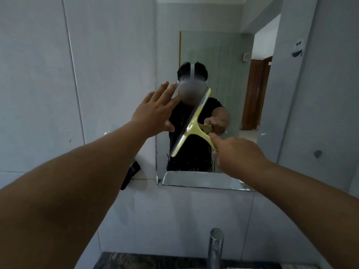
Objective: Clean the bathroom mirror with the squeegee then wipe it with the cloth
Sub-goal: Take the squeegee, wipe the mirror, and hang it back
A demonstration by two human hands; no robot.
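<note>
The bathroom mirror (217,61) hangs on the tiled wall straight ahead. A pale yellow squeegee (191,125) with a dark rubber blade lies slanted against the glass, its blade running from upper right to lower left. My right hand (239,154) grips its handle from the right. My left hand (155,111) is flat with fingers spread, pressed at the mirror's left edge, half on the wall tile. Small water drops cling to the glass near the bottom. A dark cloth-like thing (131,174) lies on the ledge left of the mirror, partly hidden by my left forearm.
A chrome tap (215,247) rises at the bottom centre over a dark stone counter (136,261). Grey wall tiles surround the mirror. A white hook (298,48) is stuck on the right wall. The mirror reflects a doorway and a wooden door.
</note>
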